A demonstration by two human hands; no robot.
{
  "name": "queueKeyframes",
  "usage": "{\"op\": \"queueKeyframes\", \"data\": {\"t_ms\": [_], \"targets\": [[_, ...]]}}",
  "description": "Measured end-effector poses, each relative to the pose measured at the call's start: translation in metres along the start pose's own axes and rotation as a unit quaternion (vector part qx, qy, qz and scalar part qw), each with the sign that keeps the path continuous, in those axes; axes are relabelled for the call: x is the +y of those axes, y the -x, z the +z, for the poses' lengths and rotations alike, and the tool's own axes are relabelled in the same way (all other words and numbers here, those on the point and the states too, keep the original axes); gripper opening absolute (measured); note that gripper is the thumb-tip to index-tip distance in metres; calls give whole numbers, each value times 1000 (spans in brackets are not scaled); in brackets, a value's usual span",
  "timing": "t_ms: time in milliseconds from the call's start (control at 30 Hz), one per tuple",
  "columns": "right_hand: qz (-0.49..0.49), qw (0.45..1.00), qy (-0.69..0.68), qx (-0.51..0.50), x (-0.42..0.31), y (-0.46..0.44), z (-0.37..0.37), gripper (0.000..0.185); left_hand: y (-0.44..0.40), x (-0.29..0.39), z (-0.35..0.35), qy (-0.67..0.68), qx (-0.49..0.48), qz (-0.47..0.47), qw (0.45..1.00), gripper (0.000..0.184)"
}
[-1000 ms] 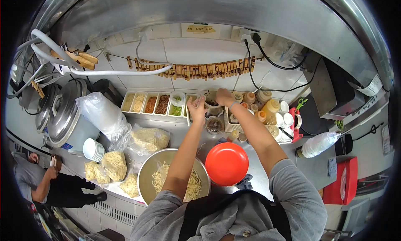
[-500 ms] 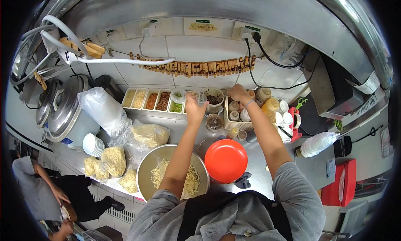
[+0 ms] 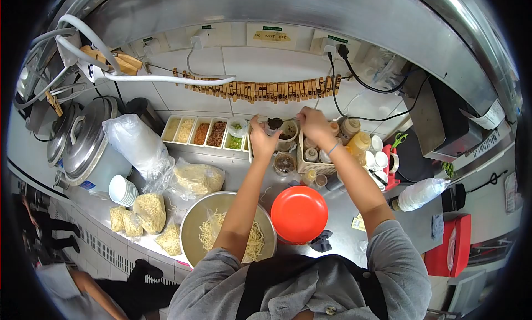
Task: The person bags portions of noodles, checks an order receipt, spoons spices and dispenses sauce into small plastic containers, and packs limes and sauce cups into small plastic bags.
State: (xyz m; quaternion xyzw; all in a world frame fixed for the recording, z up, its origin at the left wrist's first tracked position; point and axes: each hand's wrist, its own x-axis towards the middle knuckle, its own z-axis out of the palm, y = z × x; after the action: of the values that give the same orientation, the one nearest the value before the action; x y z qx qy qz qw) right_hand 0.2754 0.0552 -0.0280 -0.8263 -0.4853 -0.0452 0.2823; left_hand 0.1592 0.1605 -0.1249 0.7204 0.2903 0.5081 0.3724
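Cup point(image 3: 270, 131), left fingers point(image 3: 255, 122) grasping | loaded spoon point(image 3: 276, 123) at cup rim, right fingers point(image 3: 302, 117) grasping | basket point(image 3: 312, 168) edge near

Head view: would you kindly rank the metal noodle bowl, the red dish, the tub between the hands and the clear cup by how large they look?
1. Metal noodle bowl
2. Red dish
3. Tub
4. Clear cup, partly hidden at the left hand
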Motion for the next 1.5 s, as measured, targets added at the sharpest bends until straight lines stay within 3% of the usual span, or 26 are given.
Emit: {"op": "queueKeyframes", "data": {"t_ms": [67, 133, 167, 233, 333, 400, 933, 1167, 1233, 1333, 1433, 1500], "targets": [[-15, 998, 62, 10, -12, 18, 5, 22, -1, -1, -1, 28, -6, -32, 999, 83], [-189, 977, 97, 25, -13, 32, 12, 12, 0, -2, -2, 55, -10, -64, 996, 82], [-189, 977, 96, 24, -11, 35, 14, 12, 0, -2, -3, 67, -6, -70, 995, 81], [-314, 938, 114, 90, -7, 39, 13, 6, 1, 1, -7, 79, -2, -76, 994, 80], [-323, 933, 93, 130, -8, 40, 7, 7, 2, 11, -9, 116, -9, -98, 988, 79], [-310, 937, 95, 130, -13, 43, -2, 8, 2, 12, -8, 116, 15, -68, 991, 78], [-285, 938, 52, 188, -17, 50, -10, 12, 9, 6, -5, 151, 1, -81, 985, 76], [-190, 961, -63, 189, -6, 45, -16, 8, 10, 0, -10, 208, -25, -137, 968, 75], [-100, 978, -120, 139, -6, 47, -19, 8, 11, -5, -10, 223, -32, -144, 964, 74], [-62, 982, -141, 111, -4, 49, -19, 9, 12, -9, -10, 252, -48, -136, 957, 75], [-111, 974, -157, 120, 1, 50, -15, 9, 13, -5, -12, 315, -59, -142, 937, 78], [-116, 973, -165, 115, 0, 53, -17, 8, 12, 2, -17, 290, -94, -221, 926, 80]]}}
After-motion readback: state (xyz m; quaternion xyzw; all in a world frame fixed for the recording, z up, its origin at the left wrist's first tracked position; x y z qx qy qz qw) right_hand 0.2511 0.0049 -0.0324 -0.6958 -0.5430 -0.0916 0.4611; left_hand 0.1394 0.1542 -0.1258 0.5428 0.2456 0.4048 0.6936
